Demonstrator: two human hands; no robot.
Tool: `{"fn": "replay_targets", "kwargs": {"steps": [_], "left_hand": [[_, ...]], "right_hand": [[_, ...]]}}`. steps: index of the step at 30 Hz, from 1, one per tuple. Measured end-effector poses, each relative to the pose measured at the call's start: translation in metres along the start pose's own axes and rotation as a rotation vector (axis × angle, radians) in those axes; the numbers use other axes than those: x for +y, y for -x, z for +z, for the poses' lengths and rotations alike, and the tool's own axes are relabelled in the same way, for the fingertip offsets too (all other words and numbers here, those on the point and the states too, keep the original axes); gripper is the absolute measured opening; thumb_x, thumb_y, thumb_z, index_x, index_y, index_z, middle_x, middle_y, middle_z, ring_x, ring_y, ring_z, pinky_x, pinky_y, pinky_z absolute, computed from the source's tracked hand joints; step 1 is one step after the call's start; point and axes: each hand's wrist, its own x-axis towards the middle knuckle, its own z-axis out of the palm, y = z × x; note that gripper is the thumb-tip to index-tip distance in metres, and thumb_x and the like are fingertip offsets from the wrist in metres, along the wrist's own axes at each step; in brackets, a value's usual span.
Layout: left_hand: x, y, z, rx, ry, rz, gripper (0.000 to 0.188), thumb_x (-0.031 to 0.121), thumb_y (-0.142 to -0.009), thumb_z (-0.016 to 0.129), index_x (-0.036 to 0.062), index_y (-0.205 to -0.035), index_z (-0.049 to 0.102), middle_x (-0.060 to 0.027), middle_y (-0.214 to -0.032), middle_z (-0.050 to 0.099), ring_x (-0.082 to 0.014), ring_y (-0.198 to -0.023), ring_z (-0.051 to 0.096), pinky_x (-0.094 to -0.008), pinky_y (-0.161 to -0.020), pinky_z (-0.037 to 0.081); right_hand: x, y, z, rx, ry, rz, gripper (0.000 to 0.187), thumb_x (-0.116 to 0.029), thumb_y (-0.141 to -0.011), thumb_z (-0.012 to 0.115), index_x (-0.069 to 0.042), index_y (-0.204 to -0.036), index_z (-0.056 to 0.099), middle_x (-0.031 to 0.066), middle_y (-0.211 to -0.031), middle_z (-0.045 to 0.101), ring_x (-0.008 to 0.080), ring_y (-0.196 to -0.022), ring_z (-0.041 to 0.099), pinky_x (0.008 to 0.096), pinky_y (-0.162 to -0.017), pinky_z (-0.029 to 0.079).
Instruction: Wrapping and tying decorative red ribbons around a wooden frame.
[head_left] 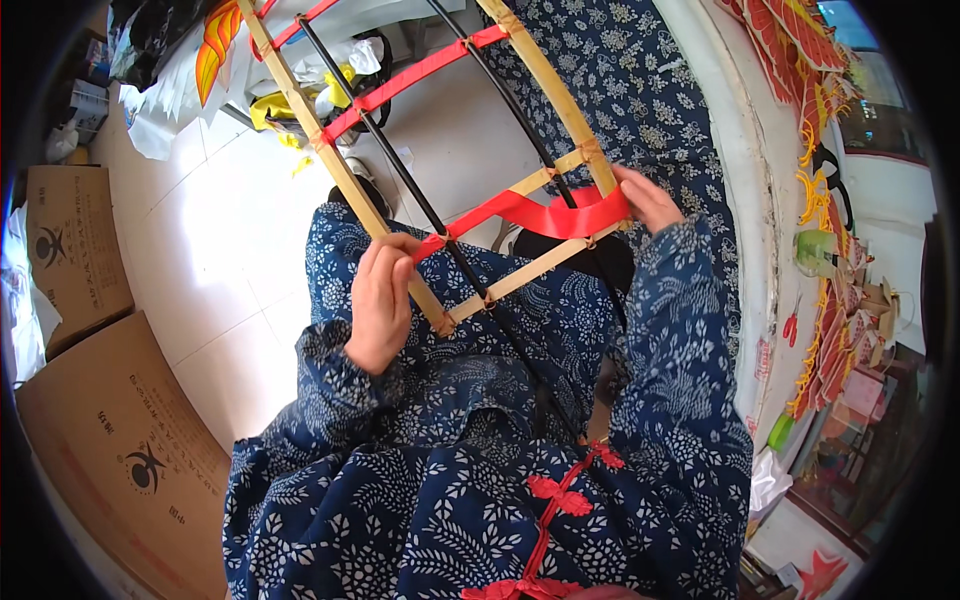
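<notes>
1. Centrally placed: one wooden frame (360,195), held over the lap, its near end toward the body and its far end running out of view.
2. Black rods (400,165), lengthwise, crossing the frame between its rails; far crossbar (430,68) covered in red.
3. Red ribbon (560,218), one length: lies along the left part of a crossbar, then swings loose in a curved band to the right rail. Bare wood (545,181) shows on that crossbar's right part.
4. Left hand (380,305): fingers bent and close together, closed on the frame's left rail beside the red strip's left end.
5. Right hand (650,200): at the right rail, fingertips against the ribbon's outer bend; fingers partly hidden, so whether they pinch ribbon or wood cannot be told.
6. Handling, as judged: left hand best used as anchor, so that the frame does not swing while the ribbon is pulled.
7. Tension: draw the slack band evenly rightward; a loose loop would likely crease or twist.
8. Lay: keep the ribbon flat, edges meeting or slightly overlapping, bare wood covered.
9. Care: ease the band past rods and corner bindings; hard pulling could strain the joints.
</notes>
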Motion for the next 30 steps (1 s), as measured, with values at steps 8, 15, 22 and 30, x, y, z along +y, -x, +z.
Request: {"fn": "replay_targets", "kwargs": {"steps": [8,15,22,30], "left_hand": [[0.015,0.032,-0.005,0.268,-0.002,-0.052,0.036,0.007,-0.096,0.045,0.0016,-0.132,0.043,-0.014,-0.118,0.056,-0.0243,-0.108,0.056,-0.0364,-0.094,0.044],[-0.095,0.031,0.038,0.258,1.228,-0.61,0.041,0.022,-0.101,0.042,0.0009,-0.136,0.041,-0.0141,-0.13,0.051,-0.0233,-0.121,0.049,-0.0386,-0.104,0.039],[-0.099,-0.025,0.131,-0.645,1.582,-0.56,0.051,0.03,-0.1,0.047,0.0022,-0.141,0.035,-0.0118,-0.142,0.044,-0.0229,-0.13,0.044,-0.0387,-0.109,0.036],[-0.101,-0.051,0.154,-0.796,1.662,-0.307,0.048,0.03,-0.097,0.055,0.0071,-0.137,0.041,-0.0059,-0.129,0.051,-0.0175,-0.119,0.051,-0.0325,-0.1,0.043]], "right_hand": [[-0.107,0.033,0.013,0.231,0.569,0.1,0.014,-0.014,-0.087,0.064,-0.009,-0.099,0.069,0.0105,-0.097,0.067,0.024,-0.086,0.066,0.0302,-0.073,0.052],[-0.116,0.056,0.104,0.058,0.631,-0.368,0.012,-0.009,-0.082,0.061,-0.005,-0.093,0.065,0.01,-0.088,0.064,0.0284,-0.08,0.062,0.0392,-0.072,0.049],[-0.13,0.033,0.141,-0.076,0.711,-0.233,0.014,-0.004,-0.081,0.057,-0.004,-0.093,0.064,0.0094,-0.09,0.065,0.0304,-0.086,0.062,0.0437,-0.085,0.046],[-0.134,0.044,0.158,-0.092,0.166,0.042,0.031,0.001,-0.081,0.051,0.0,-0.112,0.051,0.0201,-0.116,0.057,0.037,-0.11,0.056,0.0423,-0.095,0.044]]}}
